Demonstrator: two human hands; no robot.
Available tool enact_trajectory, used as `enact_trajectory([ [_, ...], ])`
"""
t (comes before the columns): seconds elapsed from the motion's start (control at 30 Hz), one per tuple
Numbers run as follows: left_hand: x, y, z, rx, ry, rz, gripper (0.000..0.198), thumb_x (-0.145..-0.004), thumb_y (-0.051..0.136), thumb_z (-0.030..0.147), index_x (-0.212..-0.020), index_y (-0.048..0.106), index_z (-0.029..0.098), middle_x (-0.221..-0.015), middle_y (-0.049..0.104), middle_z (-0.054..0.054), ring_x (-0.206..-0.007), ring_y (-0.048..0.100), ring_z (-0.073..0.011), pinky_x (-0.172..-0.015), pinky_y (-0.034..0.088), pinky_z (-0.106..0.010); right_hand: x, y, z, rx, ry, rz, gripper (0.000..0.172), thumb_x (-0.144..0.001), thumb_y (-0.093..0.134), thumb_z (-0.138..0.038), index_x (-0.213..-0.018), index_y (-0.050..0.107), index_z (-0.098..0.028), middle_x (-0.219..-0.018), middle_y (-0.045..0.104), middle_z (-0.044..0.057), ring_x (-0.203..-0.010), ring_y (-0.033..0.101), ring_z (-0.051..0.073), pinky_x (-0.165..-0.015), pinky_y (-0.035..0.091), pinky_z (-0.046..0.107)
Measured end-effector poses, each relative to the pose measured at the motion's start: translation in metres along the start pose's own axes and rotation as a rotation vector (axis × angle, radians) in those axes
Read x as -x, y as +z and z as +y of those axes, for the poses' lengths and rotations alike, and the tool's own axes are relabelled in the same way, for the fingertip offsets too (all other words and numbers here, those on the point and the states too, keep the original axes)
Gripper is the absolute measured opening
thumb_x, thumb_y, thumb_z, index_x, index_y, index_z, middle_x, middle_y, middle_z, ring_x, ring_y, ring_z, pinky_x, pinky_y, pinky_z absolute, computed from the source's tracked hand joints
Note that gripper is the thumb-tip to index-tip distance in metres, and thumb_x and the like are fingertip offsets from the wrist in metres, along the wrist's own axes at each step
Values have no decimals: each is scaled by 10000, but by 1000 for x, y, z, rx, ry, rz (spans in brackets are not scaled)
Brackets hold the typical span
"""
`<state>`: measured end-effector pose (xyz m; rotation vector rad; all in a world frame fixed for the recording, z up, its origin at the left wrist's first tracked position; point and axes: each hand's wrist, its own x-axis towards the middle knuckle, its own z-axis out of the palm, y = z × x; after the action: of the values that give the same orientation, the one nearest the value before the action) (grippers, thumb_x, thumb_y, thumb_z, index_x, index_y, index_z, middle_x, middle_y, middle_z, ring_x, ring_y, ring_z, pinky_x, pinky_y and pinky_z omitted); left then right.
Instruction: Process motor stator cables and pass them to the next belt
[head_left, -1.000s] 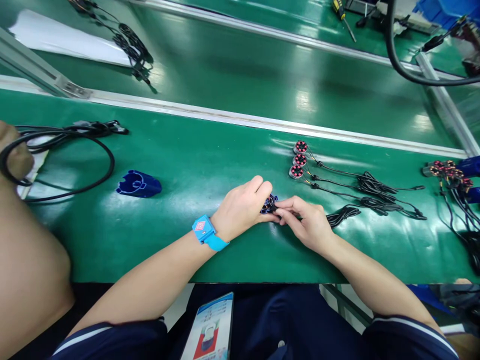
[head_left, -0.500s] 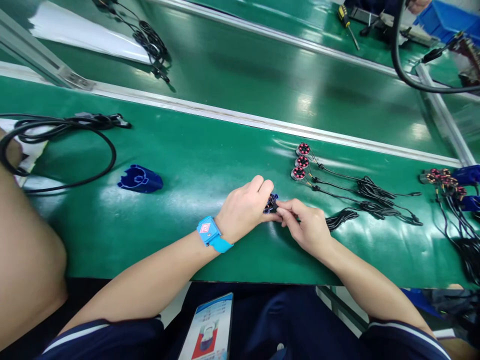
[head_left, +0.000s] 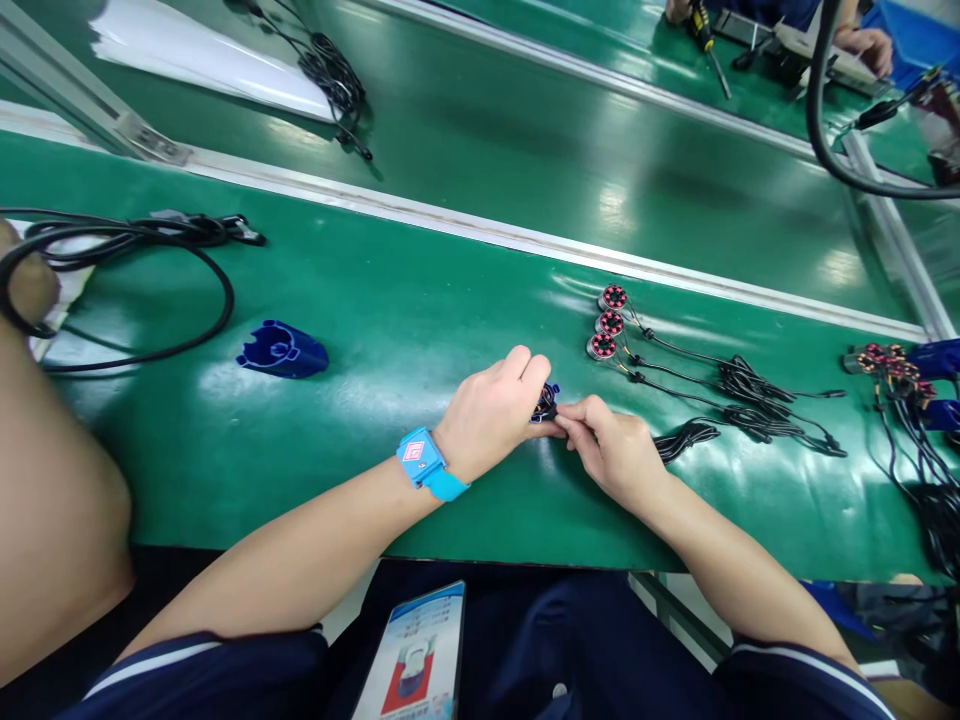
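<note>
Your left hand [head_left: 487,415] is curled round a blue housing [head_left: 556,389] over the middle of the green desk [head_left: 420,290], its fingers hiding most of it; dark wiring [head_left: 545,404] shows at the open end. Your right hand [head_left: 619,445] meets it from the right, thumb and fingertip pinched on that wiring. Farther off and to the right, three red-and-black motors [head_left: 610,323] lie in a row, leads running right to coiled cables [head_left: 750,385]. Another housing [head_left: 300,355] lies left, near a looped black cable [head_left: 225,290].
</note>
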<state>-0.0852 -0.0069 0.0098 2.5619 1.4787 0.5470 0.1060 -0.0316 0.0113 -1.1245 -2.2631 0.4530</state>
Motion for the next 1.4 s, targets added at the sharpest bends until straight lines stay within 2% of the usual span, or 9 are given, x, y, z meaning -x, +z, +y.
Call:
enact_trajectory([
  [0.33,-1,-1,2,-7,-11,-34,616,-685,847,600,-944,500,161,-917,542,-45,-702,603,-196,-494,382,-312,-4,-11,1,-38,118,-163,104,-1023,508,-246,-963,578,-198,-721,691,-25,-568,653,102,-547,470,188],
  [0.5,0,-1,2,-29,4,-20,468,-815,785,516,-935,500,165,-926,533,-41,-705,593,-190,-512,390,-317,-1,-5,-11,432,-149,-93,151,-1004,475,-120,-949,614,-140,-675,643,2,-539,586,119,-509,399,249],
  [0.6,0,0,2,-35,9,-13,360,-878,731,436,-937,501,166,-936,532,-44,-710,587,-184,-521,391,-313,3,-2,-14,677,-318,10,160,-945,542,-40,-1074,636,-48,-819,698,69,-649,616,148,-581,435,289],
  [0.73,-1,0,2,-40,-6,-16,349,-862,750,408,-928,503,170,-933,533,-42,-707,579,-182,-531,397,-313,4,-6,-12,626,-379,70,219,-954,565,-68,-1164,627,-51,-998,714,91,-796,617,156,-711,476,290],
  [0.87,-2,-2,1,10,-5,-39,256,-886,700,337,-933,506,176,-944,527,-38,-692,564,-176,-533,392,-313,-6,-9,-23,692,-349,-67,118,-959,543,-66,-939,649,-116,-803,639,44,-710,546,156,-652,420,312],
  [1.0,-2,-5,-4,117,-2,-69,225,-911,653,333,-945,486,186,-932,514,-22,-698,551,-168,-580,428,-303,-13,-9,-26,695,-370,-108,212,-947,543,-60,-767,587,-164,-692,548,13,-651,504,153,-609,368,324],
  [1.13,-1,-6,-10,186,10,-46,397,-822,782,344,-977,447,197,-939,519,-6,-723,554,-166,-619,457,-293,-9,-8,-3,518,-334,24,74,-963,607,-164,-918,662,-145,-737,632,6,-664,540,138,-623,401,310],
  [1.23,-1,-4,-13,211,15,-20,534,-740,867,375,-980,422,204,-939,524,1,-751,565,-171,-637,462,-290,-4,-8,11,405,-287,98,211,-937,682,-257,-1110,672,-138,-880,705,24,-755,594,142,-693,453,296],
  [1.4,-1,-1,-15,250,7,15,495,-777,836,351,-979,407,210,-931,512,13,-751,547,-158,-628,437,-282,-2,-5,4,546,-365,39,244,-926,648,-133,-1162,648,-71,-863,702,45,-751,568,166,-628,414,335],
])
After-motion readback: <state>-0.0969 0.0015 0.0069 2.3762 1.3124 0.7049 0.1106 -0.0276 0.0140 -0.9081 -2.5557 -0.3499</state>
